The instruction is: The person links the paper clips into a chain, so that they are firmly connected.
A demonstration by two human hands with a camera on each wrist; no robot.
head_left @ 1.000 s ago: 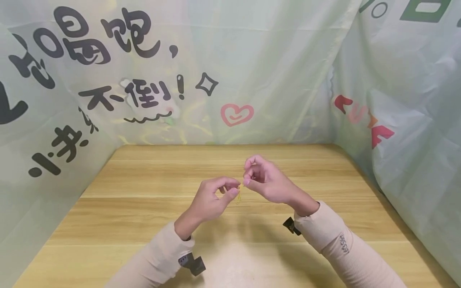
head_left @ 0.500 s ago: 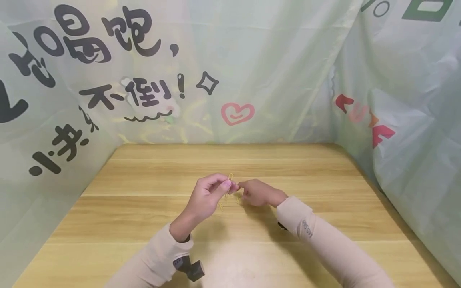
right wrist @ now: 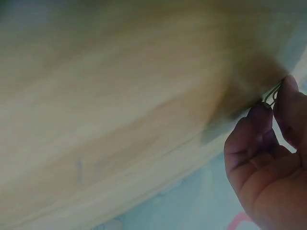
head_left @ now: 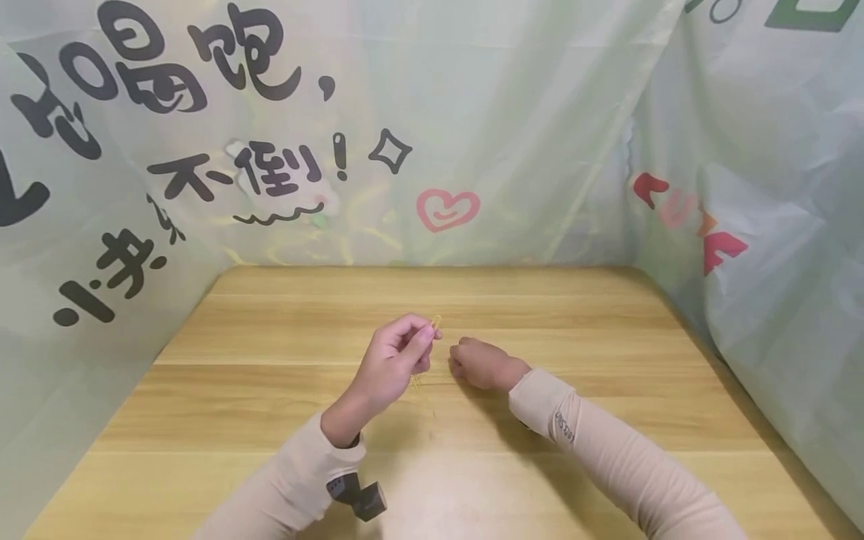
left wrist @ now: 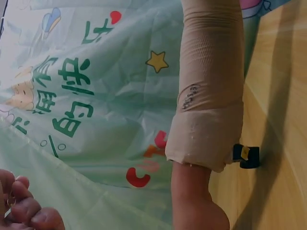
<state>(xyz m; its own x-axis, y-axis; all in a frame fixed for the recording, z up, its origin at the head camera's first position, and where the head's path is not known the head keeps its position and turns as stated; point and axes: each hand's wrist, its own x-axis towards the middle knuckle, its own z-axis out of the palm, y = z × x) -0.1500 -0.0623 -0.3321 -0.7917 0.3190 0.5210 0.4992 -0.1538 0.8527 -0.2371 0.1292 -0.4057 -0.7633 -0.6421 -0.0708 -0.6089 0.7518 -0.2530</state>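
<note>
Yellow paper clip (head_left: 436, 322) showed its loop near the centre of the frame

The left hand (head_left: 390, 358), left of centre in the head view, pinched the clip between thumb and bent index finger. Only a rounded loop of thin wire stuck out past the fingertips, bright yellow and tilted up towards the right; the fingers covered the rest. Just below the hand, thin yellow strands (head_left: 415, 382) showed faintly against the wood, too blurred to tell whether they hung or lay there.

The right hand (head_left: 484, 364), right of centre, had its back uppermost, its fingertips hidden from the head camera. At the right edge of the right wrist view, its thumb and finger were closed on a wire paper clip (right wrist: 272, 95), slender and curved, its colour dulled by shade. Whether that clip touched the wood could not be told. The two hands were near each other but apart.

Beige sleeves (head_left: 628, 457) covered both forearms, the right one bearing dark lettering (head_left: 562, 427). A black device (head_left: 358, 495) sat beside the left cuff, at the bottom of the frame. The wooden table (head_left: 229, 405) filled much of the lower half. Behind it hung a pale green curtain (head_left: 540, 112), with black characters (head_left: 192, 178) across the upper left and a pink heart (head_left: 448, 210) above the middle.
</note>
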